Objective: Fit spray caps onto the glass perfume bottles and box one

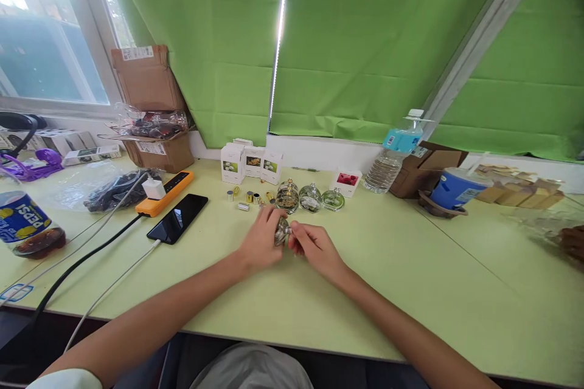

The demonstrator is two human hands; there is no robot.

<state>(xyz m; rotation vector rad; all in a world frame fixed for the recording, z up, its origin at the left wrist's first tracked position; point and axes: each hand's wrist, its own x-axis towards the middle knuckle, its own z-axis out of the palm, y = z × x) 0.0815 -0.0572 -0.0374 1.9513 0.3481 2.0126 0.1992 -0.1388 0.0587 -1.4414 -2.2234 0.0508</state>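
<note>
Small glass bottle (282, 231), centre of frame, just above the table (410, 267): gripped between left hand (261, 242) and right hand (314, 245), fingers of both closed around it. Above it, three round glass bottles (310, 197) in a row, small metal caps (244, 199) to their left, three white boxes (250, 164) behind.

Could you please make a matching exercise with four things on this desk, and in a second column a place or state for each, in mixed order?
Things:
1. small glass bottle
2. black phone
3. water bottle
4. Pepsi bottle

Places or states:
A. lying on its side at the far left edge of the table
B. held between the left hand and the right hand
C. lying flat beside the orange power strip
D. leaning by the cardboard box under the green blind

Pairs: 1-B, 2-C, 3-D, 4-A
</note>
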